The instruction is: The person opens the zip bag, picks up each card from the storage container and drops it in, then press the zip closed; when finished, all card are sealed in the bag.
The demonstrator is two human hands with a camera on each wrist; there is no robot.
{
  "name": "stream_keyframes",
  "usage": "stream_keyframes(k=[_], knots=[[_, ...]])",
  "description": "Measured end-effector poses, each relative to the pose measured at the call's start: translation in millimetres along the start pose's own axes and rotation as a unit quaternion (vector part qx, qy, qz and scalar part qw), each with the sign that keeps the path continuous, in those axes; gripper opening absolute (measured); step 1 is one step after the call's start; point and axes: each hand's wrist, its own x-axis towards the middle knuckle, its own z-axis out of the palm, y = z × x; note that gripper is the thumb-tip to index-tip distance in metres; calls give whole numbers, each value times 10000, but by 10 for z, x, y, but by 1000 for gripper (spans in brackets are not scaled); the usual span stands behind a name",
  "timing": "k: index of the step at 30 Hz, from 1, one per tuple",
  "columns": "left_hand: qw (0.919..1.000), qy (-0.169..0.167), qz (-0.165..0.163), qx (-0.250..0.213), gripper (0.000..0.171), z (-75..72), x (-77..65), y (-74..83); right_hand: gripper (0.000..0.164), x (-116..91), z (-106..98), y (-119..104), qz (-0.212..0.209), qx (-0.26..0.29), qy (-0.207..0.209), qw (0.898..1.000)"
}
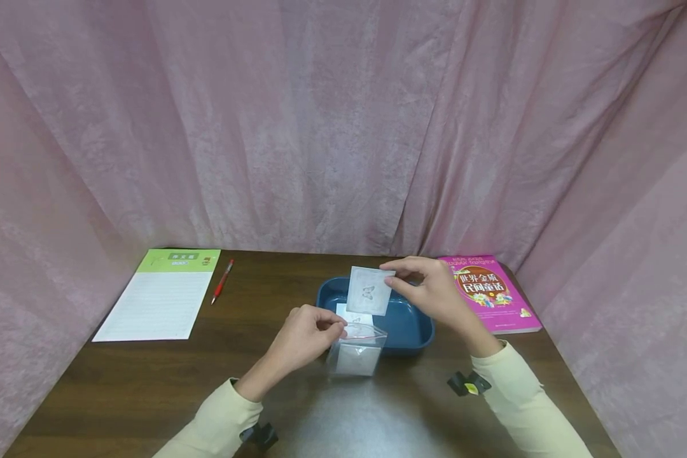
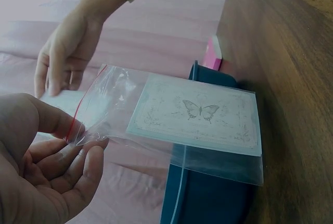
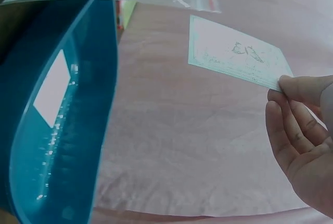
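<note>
My left hand (image 1: 309,336) pinches the top corner of a clear zip bag (image 2: 119,91) near its red seal line. Inside the bag lies a pale card (image 2: 200,112) printed with a butterfly and an ornate border. Between thumb and fingers my right hand (image 1: 426,289) holds a butterfly card (image 1: 369,291) by its edge, raised above the blue tray (image 1: 412,324) and beyond the bag. Another white card (image 3: 53,88) lies in the tray. The bag hangs over the tray's near rim.
On the left of the wooden table (image 1: 149,394) lie a lined writing pad (image 1: 154,305) with a green header and a red pen (image 1: 222,282). A pink book (image 1: 498,305) sits right of the tray. Pink curtains (image 1: 298,127) hang behind the table and along its sides.
</note>
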Motion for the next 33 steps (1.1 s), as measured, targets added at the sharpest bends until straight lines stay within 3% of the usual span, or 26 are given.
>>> stream_keyframes(k=[6,13,33], knots=[[10000,-28,-17,-15,15,2,8,1,25,-35,-80,-120,-65,-153,84,9998],[10000,-55,9,-48,17,6,23,-3,26,-91,-125,-205,-343,53,126,9993],[9999,-39,-49,-91,16,7,22,19,25,-230,-56,-204,-420,177,307,9985]])
